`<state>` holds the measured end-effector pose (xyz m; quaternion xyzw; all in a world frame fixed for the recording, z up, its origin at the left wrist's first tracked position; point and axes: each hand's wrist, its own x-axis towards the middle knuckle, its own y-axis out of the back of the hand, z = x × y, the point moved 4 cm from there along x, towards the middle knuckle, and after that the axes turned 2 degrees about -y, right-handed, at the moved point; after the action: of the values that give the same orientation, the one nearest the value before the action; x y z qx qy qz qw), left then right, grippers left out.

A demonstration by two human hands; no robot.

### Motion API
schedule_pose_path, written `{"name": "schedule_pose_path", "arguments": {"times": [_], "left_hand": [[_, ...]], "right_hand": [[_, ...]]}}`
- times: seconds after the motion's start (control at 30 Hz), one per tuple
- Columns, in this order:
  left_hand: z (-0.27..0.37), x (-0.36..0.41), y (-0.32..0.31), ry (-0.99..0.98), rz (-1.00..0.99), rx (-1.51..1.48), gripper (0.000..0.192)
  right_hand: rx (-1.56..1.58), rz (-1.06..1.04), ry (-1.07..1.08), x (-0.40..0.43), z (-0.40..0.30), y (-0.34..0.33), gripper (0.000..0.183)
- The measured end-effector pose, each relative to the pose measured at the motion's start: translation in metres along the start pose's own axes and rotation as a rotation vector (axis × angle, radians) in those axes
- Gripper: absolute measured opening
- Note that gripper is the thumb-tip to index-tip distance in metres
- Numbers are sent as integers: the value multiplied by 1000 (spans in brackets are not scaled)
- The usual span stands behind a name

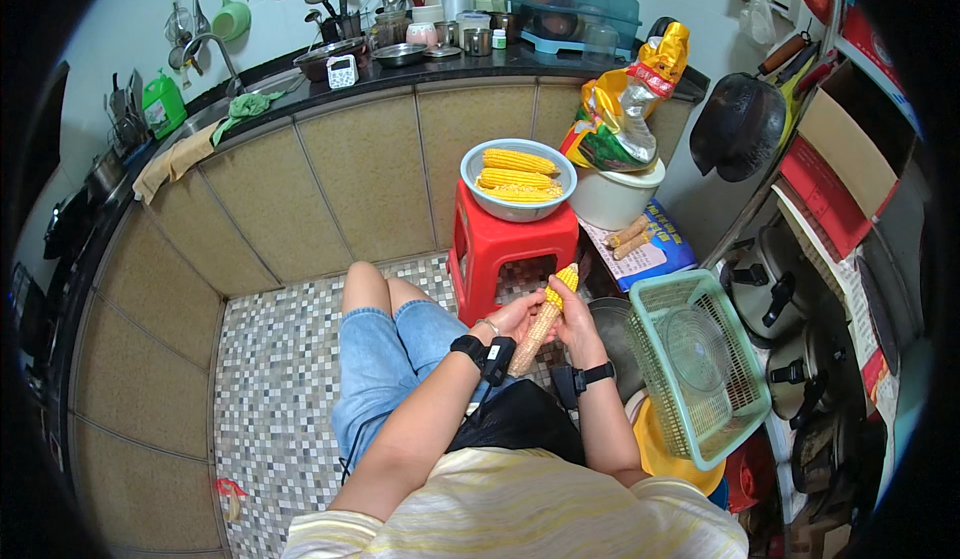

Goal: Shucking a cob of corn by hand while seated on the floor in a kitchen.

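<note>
Above my lap I hold a partly shelled corn cob (pixel 534 341) in both hands. Its lower part is bare, and yellow kernels remain toward the tip. My left hand (pixel 517 317) grips the cob from the left around its middle. Higher up on the right, my right hand (pixel 574 314) wraps it, thumb against the kernels. In front of me a light blue basin (pixel 480 197) stands on a red plastic stool (pixel 514 248). Inside are several yellow corn cobs (pixel 519 160) and loose kernels. Stripped cobs (pixel 628 238) lie on a printed blue package to the right.
A green plastic basket (pixel 701 450) stands close on my right, above a yellow basin (pixel 651 446). Behind the stool are a white bucket (pixel 615 197) and a yellow bag (pixel 619 113) on it. A shelf with pressure cookers (pixel 765 281) lines the right. Cabinets (pixel 360 161) curve around front and left.
</note>
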<state>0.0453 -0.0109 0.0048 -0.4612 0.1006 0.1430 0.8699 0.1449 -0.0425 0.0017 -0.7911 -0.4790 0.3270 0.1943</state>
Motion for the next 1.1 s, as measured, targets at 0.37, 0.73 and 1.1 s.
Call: {"name": "schedule_pose_path", "arguments": {"times": [0.37, 0.73, 1.1], "left_hand": [[3, -3, -5, 1, 1, -17, 34], [2, 1, 3, -10, 23, 16, 31], [2, 0, 2, -58, 373, 445, 32]], "right_hand": [[-7, 22, -49, 1, 4, 6, 26], [27, 30, -34, 0, 2, 5, 25], [104, 106, -11, 4, 5, 12, 26]]}}
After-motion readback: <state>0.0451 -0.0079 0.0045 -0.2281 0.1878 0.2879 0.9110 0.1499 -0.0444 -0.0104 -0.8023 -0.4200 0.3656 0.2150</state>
